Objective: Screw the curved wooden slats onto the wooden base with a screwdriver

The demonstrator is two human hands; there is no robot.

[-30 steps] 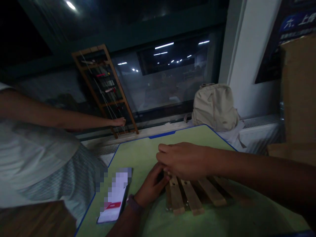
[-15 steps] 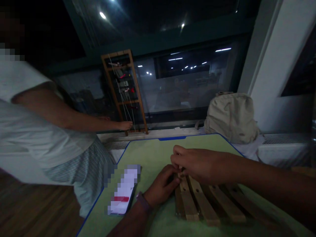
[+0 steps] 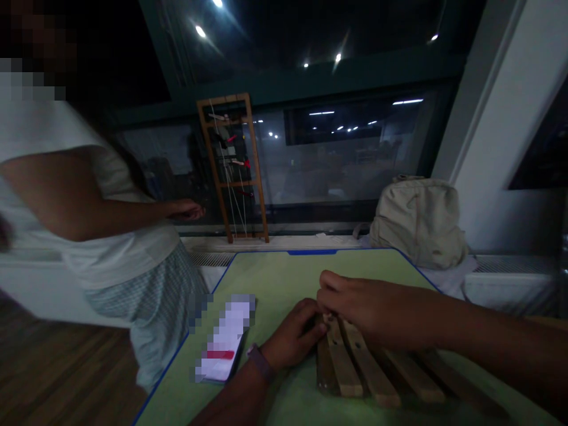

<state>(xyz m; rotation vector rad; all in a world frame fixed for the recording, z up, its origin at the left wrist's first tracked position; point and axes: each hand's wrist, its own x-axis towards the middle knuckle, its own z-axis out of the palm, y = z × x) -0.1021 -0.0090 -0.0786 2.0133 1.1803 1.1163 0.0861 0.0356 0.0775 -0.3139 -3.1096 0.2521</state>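
Observation:
A wooden slatted frame lies flat on the green table. My left hand curls against the frame's near-left end, fingers closed on the top of a slat. From the right, my right hand comes over the same end, fingers pinched together at the slat tops. What the fingertips pinch is hidden. A watch band sits on my left wrist.
A phone lies on the table left of my hands. Another person in a white shirt stands at the left, a hand near a wooden loom frame leaning on the window. A beige backpack rests on the sill at the right.
The view has swung left and up. The other person's hand has pulled back from the loom frame. My hands stay at the slatted frame's end.

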